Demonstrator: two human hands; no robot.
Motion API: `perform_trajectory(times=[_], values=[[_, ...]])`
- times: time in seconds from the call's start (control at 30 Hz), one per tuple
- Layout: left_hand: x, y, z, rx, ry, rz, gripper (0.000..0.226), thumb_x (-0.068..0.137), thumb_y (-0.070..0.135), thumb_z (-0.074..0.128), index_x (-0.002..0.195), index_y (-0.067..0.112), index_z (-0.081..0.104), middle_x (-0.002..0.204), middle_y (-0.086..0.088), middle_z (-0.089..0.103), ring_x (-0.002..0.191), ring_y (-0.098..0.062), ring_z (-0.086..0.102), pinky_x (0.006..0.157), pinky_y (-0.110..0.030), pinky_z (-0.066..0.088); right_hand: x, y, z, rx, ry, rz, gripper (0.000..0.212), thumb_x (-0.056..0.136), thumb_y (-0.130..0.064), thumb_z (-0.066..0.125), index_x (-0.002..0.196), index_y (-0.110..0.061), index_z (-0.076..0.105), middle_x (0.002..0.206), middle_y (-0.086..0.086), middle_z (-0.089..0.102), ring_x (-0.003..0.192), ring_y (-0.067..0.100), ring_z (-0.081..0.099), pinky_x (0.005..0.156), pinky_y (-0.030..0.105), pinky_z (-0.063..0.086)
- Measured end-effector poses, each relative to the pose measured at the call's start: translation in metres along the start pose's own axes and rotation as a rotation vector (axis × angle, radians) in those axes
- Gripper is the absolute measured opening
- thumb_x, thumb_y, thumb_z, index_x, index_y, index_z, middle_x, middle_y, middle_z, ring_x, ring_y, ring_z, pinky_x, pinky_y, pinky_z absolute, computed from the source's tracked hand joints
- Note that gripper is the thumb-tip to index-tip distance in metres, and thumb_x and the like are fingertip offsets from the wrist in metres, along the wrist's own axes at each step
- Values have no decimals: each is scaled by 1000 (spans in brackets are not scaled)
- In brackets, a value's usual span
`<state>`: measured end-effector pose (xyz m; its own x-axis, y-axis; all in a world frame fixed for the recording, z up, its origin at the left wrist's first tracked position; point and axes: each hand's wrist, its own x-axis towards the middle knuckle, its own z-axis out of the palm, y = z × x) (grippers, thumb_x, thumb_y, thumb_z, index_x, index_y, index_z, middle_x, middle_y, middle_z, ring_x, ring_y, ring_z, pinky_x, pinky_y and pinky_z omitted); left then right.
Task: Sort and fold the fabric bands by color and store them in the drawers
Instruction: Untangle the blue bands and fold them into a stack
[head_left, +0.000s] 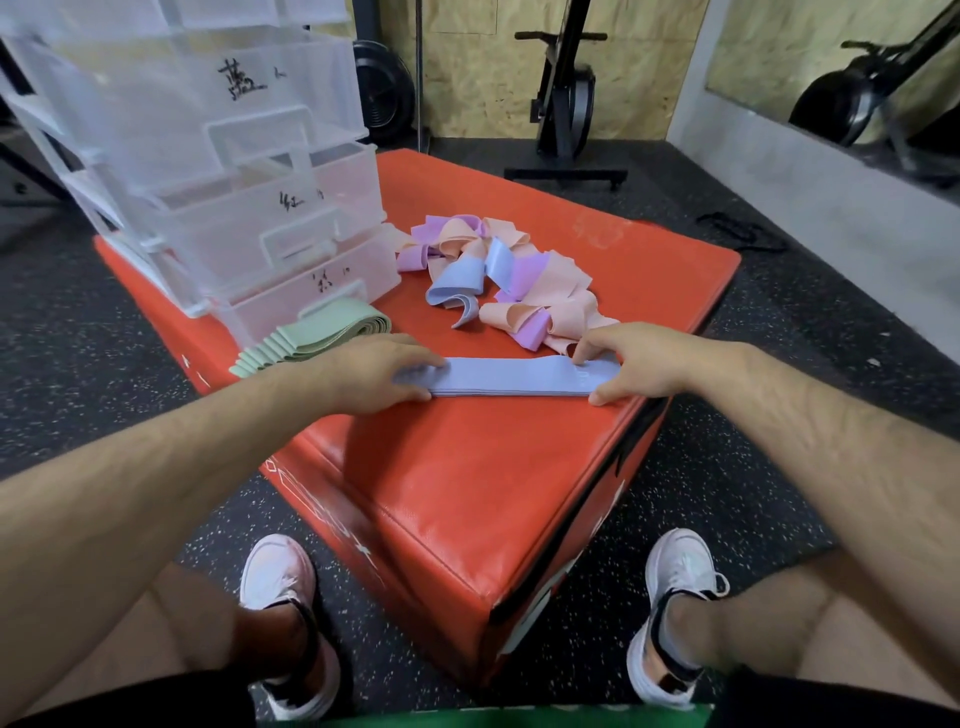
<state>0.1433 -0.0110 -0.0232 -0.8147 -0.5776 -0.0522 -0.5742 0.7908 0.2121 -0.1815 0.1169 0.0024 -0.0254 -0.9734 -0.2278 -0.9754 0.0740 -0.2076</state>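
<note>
A flat folded pale blue fabric band (509, 376) lies across the red padded bench (467, 493). The left hand (374, 374) presses its left end, grip wide, fingers flat. The right hand (639, 364) pinches its right end, grip narrow. Behind lie a loose pile of peach, purple and blue bands (540, 291), folded green bands (311, 338) and clear plastic drawers (208, 156).
</note>
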Motion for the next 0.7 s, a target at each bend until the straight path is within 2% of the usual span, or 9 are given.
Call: perform_trajectory(times=[0.1, 0.17, 0.3, 0.4, 0.5, 0.57, 0.7], values=[[4, -2, 0, -32, -3, -6, 49, 88, 39, 70, 134, 30, 57, 121, 3, 57, 116, -17, 51, 105, -32, 37, 1, 1, 1, -17, 22, -10, 55, 75, -37, 84, 124, -30, 60, 129, -9, 59, 101, 11, 49, 82, 25, 37], [6, -3, 0, -26, 3, -4, 49, 87, 41, 70, 133, 31, 57, 119, 4, 56, 115, -16, 51, 104, -33, 38, 2, 1, -1, -35, 5, -6, 52, 74, -42, 84, 120, -32, 61, 119, -13, 58, 99, 11, 50, 80, 27, 36], [11, 0, -2, -67, 63, -39, 52, 82, 63, 60, 125, 34, 61, 120, 6, 56, 111, -12, 54, 102, -32, 42, 9, -4, -9, -60, 74, -9, 36, 70, -63, 71, 90, -34, 66, 96, -17, 55, 90, 12, 57, 80, 34, 49], [28, 4, -5, -129, 154, -84, 41, 87, 54, 59, 123, 35, 61, 120, 7, 54, 110, -12, 56, 101, -35, 44, 19, -20, -18, -18, 221, 3, 23, 78, -54, 63, 78, -31, 63, 91, -14, 59, 85, 12, 59, 80, 40, 54], [49, 11, -10, -104, 161, -157, 37, 93, 36, 60, 130, 32, 58, 124, 3, 51, 114, -16, 52, 102, -33, 41, 34, -43, -23, 23, 277, -41, 12, 82, -42, 60, 80, -30, 63, 90, -13, 59, 86, 14, 58, 76, 38, 53], [62, 15, -11, -88, 156, -154, 36, 93, 30, 59, 129, 29, 59, 122, 0, 54, 116, -19, 51, 102, -36, 41, 45, -57, -21, 31, 275, -100, 12, 86, -39, 58, 86, -29, 65, 92, -12, 57, 89, 15, 58, 77, 36, 50], [79, 16, -11, -111, 187, -94, 29, 81, 37, 47, 101, 25, 63, 94, 9, 59, 95, -24, 58, 85, -39, 49, 70, -75, -16, 39, 302, -166, 20, 94, -44, 55, 92, -27, 65, 92, -9, 61, 88, 17, 60, 80, 40, 52]])
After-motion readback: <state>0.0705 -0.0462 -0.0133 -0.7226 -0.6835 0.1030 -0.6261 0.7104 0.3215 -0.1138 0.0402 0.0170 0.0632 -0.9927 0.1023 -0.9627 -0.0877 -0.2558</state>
